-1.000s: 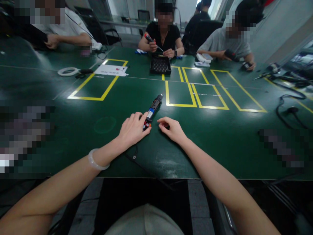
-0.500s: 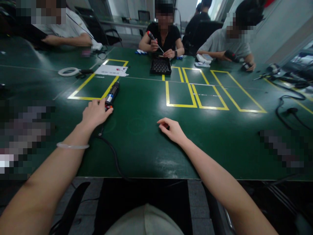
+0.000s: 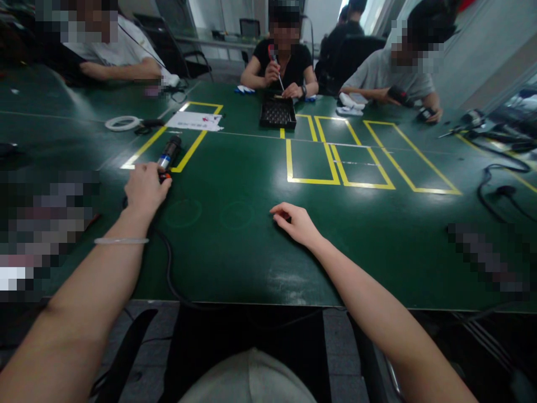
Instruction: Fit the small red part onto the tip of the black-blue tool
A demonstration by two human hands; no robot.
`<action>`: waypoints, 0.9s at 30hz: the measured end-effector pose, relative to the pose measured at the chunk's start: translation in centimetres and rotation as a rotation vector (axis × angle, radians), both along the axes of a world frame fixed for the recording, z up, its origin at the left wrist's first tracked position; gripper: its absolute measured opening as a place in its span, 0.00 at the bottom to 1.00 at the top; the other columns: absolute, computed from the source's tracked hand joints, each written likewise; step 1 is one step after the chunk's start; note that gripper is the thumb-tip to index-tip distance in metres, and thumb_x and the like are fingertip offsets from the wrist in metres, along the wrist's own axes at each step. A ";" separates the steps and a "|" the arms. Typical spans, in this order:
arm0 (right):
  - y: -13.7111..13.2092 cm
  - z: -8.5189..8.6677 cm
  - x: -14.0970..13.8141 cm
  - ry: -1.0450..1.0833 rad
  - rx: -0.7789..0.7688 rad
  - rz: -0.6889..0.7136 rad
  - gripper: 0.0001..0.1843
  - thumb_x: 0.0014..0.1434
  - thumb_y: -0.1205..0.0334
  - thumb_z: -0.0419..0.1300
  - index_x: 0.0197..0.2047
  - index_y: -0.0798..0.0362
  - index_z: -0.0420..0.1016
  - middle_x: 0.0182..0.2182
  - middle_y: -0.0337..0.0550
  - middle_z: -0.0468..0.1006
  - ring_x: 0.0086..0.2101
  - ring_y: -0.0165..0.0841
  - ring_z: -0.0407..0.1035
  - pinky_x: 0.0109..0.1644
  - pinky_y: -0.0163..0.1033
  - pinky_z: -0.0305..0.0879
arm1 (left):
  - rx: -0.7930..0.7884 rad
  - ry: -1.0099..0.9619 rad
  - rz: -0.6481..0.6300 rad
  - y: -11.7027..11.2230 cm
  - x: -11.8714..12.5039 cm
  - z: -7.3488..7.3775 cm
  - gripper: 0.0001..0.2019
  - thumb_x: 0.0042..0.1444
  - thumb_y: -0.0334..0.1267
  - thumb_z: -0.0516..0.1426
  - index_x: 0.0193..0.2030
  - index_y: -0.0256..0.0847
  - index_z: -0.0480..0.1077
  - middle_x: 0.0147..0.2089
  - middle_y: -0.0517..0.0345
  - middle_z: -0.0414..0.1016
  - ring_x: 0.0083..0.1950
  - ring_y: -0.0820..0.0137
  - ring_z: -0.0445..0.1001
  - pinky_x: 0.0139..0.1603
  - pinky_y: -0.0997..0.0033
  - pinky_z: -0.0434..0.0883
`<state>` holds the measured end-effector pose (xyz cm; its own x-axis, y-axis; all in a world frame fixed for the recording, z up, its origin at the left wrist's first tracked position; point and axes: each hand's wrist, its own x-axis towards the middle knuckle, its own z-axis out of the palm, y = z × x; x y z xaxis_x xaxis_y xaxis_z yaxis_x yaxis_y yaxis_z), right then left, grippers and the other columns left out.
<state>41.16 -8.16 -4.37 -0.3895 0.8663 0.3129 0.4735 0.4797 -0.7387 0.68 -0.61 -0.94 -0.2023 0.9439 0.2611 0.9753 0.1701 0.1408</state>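
My left hand [image 3: 145,187] is closed around a black cylindrical corded tool [image 3: 169,152] with a blue-and-silver label and a red-orange part by my thumb. The tool's dark front end points away from me over the table; the part under my palm is hidden. From beneath my left wrist a black cord [image 3: 169,263] runs to the near table edge. My right hand [image 3: 296,223] rests on the green table [image 3: 247,257], fingers loosely curled, with a gap between thumb and forefinger and nothing visible in them.
Yellow tape outlines [image 3: 312,181] mark the table. A white paper sheet [image 3: 193,120] and a white cable coil [image 3: 122,123] lie at the back left. Across the table, a person holds a screwdriver [image 3: 277,67] over a black tray [image 3: 277,116]. Cables [image 3: 489,179] lie at right.
My left hand has moved left with the tool, and the cord has shifted left with it. My right hand stays in place. The person opposite has raised the screwdriver more upright.
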 end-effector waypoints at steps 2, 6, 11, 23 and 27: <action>0.0 0.1 0.0 -0.005 -0.005 0.001 0.09 0.62 0.67 0.57 0.43 0.53 0.77 0.35 0.42 0.80 0.35 0.32 0.73 0.43 0.38 0.68 | -0.029 0.013 0.007 -0.2 0.3 0.2 0.23 0.60 0.47 0.57 0.58 0.34 0.68 0.58 0.42 0.63 0.51 0.57 0.65 0.50 0.56 0.68; -0.1 0.3 0.0 -0.013 -0.006 0.006 0.08 0.62 0.67 0.58 0.43 0.53 0.77 0.34 0.42 0.80 0.35 0.32 0.73 0.42 0.38 0.68 | -0.075 0.050 0.040 -0.2 0.6 0.6 0.22 0.60 0.47 0.56 0.57 0.36 0.68 0.59 0.42 0.63 0.50 0.57 0.66 0.47 0.57 0.68; -0.1 0.2 -0.1 -0.009 -0.010 0.011 0.08 0.62 0.66 0.58 0.42 0.53 0.78 0.35 0.42 0.80 0.35 0.32 0.73 0.42 0.38 0.68 | -0.046 0.017 0.110 0.0 1.1 0.5 0.23 0.64 0.47 0.50 0.56 0.30 0.68 0.56 0.39 0.66 0.50 0.54 0.67 0.49 0.50 0.66; 0.0 0.2 -0.1 -0.001 -0.012 0.013 0.08 0.62 0.66 0.58 0.42 0.53 0.77 0.34 0.41 0.80 0.34 0.32 0.72 0.41 0.38 0.67 | 0.273 -0.293 -0.122 0.2 2.0 0.7 0.20 0.68 0.41 0.48 0.59 0.30 0.64 0.59 0.47 0.68 0.58 0.65 0.66 0.62 0.61 0.62; -0.1 0.2 -0.2 0.043 -0.029 0.028 0.08 0.63 0.66 0.57 0.43 0.53 0.77 0.34 0.41 0.79 0.33 0.31 0.72 0.41 0.37 0.67 | 0.067 -0.764 -0.407 -1.1 7.4 2.3 0.20 0.66 0.43 0.51 0.57 0.31 0.67 0.48 0.47 0.76 0.45 0.69 0.75 0.51 0.64 0.71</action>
<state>40.92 -8.31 -4.15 -0.4004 0.8643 0.3045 0.4274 0.4701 -0.7722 8.10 -1.75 1.39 0.0056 0.9685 0.2488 0.5928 -0.2036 0.7792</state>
